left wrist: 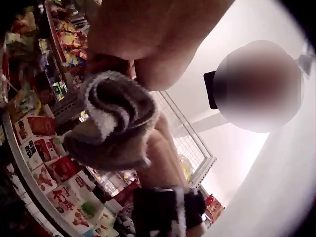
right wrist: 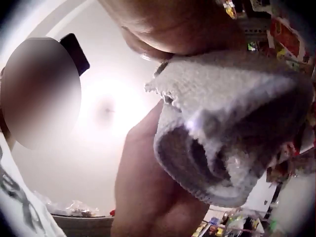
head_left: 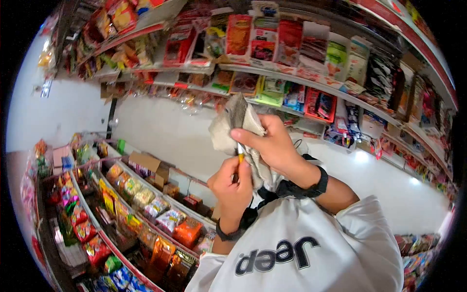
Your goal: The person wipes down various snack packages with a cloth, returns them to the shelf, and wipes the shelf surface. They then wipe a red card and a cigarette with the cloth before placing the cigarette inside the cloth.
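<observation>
My right hand (head_left: pixel 272 146) grips a bunched grey-beige cloth (head_left: pixel 224 129), its thumb pressed along the near side. Just below, my left hand (head_left: pixel 231 182) has curled fingers pinching a slim tool (head_left: pixel 241 156) with a yellow body and a silvery end. That silvery end meets the cloth beside the right thumb; most of the tool is hidden in the fingers. In the left wrist view the cloth (left wrist: pixel 116 123) shows rolled folds between both hands. The right wrist view shows the cloth's frayed edge (right wrist: pixel 168 86) close up.
Shelves (head_left: pixel 292 75) of packaged snacks run behind and above the hands. A lower rack (head_left: pixel 141 194) of bagged goods curves along the left, with an open cardboard box (head_left: pixel 146 163) on it. Black bands circle both wrists.
</observation>
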`<state>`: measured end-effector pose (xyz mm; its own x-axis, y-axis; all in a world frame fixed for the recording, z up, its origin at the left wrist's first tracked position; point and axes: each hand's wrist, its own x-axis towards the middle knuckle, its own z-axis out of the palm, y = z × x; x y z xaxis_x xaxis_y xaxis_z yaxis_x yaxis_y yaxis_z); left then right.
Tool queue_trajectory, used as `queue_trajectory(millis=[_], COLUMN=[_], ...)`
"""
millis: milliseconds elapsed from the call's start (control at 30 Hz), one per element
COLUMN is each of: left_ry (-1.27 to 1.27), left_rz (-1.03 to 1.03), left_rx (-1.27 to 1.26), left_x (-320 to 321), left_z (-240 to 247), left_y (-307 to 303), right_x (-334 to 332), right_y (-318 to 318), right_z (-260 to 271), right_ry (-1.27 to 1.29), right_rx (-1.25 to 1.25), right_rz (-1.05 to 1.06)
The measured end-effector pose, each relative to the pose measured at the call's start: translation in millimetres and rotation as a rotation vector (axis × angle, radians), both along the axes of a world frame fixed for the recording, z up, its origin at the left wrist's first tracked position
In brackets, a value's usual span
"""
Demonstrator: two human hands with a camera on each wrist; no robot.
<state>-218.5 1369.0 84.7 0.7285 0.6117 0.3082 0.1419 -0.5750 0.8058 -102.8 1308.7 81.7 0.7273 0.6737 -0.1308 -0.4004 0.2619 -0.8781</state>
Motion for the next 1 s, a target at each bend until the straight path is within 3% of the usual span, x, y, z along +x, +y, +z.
queue_trajectory(millis=[100, 233, 367, 467, 700, 1000], left_ry=[0.006, 0.001, -0.049, 0.030, 0.033, -0.214], left_rz=[0.011, -0.001, 0.000, 0.023, -0.221, 0.102], left_rx=[0.044, 0.117, 0.173, 0.142, 0.145, 0.278], left_x=[-1, -2, -2, -2, -5, -2], left_z=[6, 10, 9, 14, 12, -3], left_y=[0, -4, -1, -4, 14, 19], right_x=[-5, 11, -7, 16, 14, -6], right_y=[-8, -7, -4, -9, -4, -8], right_z=[-1, 3, -10, 5, 1, 2], right_ry=[-0.072, 0.192, -0.013, 0.166, 0.209, 0.123], right_rx=[-0.085, 0.058, -0.015, 0.013, 0.034, 0.006], right_rz=[0.097, 0.078, 0.092, 0.126, 0.162, 0.263])
